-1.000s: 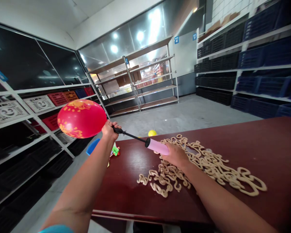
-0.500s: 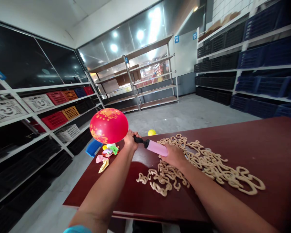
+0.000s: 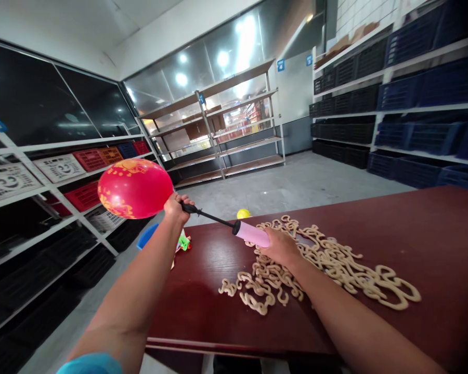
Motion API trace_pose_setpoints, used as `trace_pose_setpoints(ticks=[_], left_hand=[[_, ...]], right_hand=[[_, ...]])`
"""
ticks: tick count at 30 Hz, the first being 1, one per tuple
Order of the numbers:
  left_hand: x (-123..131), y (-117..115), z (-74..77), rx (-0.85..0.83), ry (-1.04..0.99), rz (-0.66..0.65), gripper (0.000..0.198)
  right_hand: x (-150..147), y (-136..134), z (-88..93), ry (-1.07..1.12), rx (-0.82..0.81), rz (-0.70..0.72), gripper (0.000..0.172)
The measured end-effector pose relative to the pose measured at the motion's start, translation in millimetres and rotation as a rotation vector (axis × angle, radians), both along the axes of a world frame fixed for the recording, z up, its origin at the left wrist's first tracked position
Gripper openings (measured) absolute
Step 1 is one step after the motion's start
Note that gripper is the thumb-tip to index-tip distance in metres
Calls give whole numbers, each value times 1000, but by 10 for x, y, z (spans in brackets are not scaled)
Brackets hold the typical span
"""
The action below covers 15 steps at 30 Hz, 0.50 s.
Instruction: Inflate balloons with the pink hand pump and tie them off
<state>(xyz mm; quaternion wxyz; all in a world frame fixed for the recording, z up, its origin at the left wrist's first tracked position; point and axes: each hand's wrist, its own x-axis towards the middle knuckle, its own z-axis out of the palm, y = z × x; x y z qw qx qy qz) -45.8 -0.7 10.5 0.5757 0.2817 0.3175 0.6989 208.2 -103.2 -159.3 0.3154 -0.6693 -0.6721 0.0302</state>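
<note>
My left hand [image 3: 175, 206] is closed around the black handle of a hand pump and the neck of a red balloon [image 3: 135, 188] with yellow print, held out past the table's left end. My right hand [image 3: 280, 248] grips the pink pump barrel [image 3: 252, 234] above the dark red table [image 3: 432, 244]. The thin black pump rod [image 3: 214, 218] is drawn out between my two hands. A heap of cream plastic chain links [image 3: 327, 262] lies under and beside my right hand.
Several limp coloured balloons [image 3: 184, 242] lie at the table's far left corner. A yellow ball [image 3: 243, 213] and a blue object [image 3: 147, 235] are on the floor beyond. Shelves with crates line the left wall [image 3: 62, 169], right wall [image 3: 413, 130] and back.
Half a second ago the pump was pushed in with my hands close together; now my left hand has pulled the handle and balloon out to the left, extending the rod.
</note>
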Motion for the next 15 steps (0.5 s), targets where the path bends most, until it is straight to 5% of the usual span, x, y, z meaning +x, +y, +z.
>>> trace_pose_setpoints(ticks=[4, 15], left_hand=[[0, 6, -51, 10, -2, -4, 27], [727, -303, -758, -99, 1, -115, 31]], right_hand=[[24, 21, -42, -38, 2, -24, 41], [-30, 19, -66, -61, -7, -1, 41]])
